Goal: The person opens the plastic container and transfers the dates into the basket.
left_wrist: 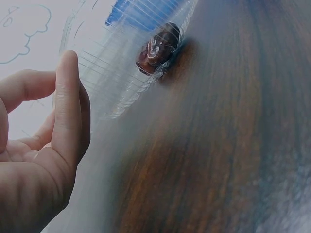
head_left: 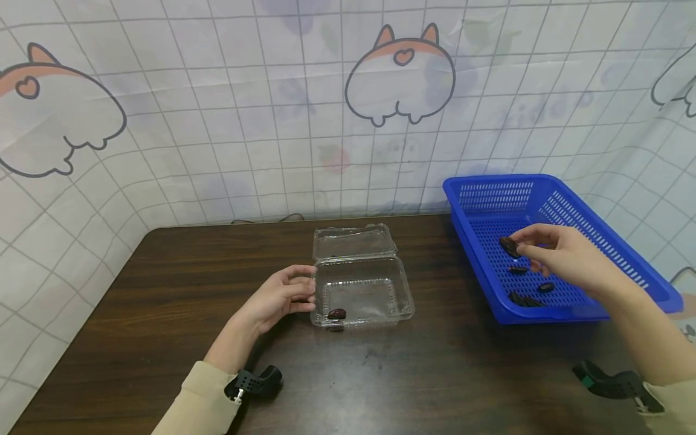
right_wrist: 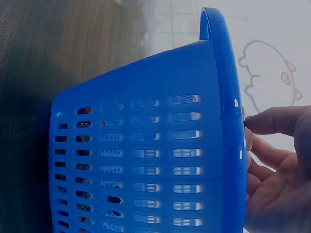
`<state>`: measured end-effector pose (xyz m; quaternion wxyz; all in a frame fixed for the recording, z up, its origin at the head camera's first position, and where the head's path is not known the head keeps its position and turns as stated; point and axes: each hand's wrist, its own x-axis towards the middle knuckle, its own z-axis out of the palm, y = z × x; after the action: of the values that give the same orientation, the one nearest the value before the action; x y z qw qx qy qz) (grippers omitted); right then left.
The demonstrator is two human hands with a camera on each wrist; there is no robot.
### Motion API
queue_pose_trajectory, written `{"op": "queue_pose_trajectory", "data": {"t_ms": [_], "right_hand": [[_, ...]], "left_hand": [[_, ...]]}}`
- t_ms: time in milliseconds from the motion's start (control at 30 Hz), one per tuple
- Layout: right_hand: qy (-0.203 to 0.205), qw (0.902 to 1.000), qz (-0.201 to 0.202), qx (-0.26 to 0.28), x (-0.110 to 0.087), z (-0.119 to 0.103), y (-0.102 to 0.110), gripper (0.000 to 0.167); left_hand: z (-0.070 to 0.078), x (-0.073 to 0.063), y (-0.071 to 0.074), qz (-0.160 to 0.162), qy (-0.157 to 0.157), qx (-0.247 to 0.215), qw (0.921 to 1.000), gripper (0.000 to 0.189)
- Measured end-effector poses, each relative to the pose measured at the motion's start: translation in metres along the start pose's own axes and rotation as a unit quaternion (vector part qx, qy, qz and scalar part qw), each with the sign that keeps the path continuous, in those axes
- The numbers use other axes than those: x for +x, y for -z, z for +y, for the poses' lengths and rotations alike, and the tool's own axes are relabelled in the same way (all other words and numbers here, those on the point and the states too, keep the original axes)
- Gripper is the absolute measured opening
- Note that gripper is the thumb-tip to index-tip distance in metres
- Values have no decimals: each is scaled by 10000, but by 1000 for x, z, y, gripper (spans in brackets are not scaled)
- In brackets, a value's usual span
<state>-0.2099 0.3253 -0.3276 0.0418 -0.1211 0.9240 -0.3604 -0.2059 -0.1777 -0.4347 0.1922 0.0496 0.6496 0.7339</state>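
Note:
A clear plastic clamshell box (head_left: 361,296) lies with its lid (head_left: 356,241) folded back. One dark brown, glossy date (head_left: 336,314) sits in its near left corner; the left wrist view shows that date (left_wrist: 163,44) through the clear wall. My left hand (head_left: 283,297) rests its fingertips against the box's left side. Over the blue basket (head_left: 478,260), my right hand (head_left: 571,254) pinches a wrinkled dark date (head_left: 509,246) between thumb and fingers. In the right wrist view the basket's rim mostly hides the held date.
Several more dates (head_left: 526,300) lie on the basket's slotted floor near its front. The basket stands at the right of the brown wooden table (head_left: 217,272). Behind the table hangs a white checked sheet (head_left: 244,121), with a thin cable (head_left: 293,216) along the back edge.

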Motion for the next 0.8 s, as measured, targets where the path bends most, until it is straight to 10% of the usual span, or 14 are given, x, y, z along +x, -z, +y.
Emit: {"op": "queue_pose_trajectory", "data": {"t_ms": [800], "right_hand": [[243,9989,-376,166,8,-33,-16,38]], "left_hand": [[0,0,1,-31,-21,43,10000,54]]}}
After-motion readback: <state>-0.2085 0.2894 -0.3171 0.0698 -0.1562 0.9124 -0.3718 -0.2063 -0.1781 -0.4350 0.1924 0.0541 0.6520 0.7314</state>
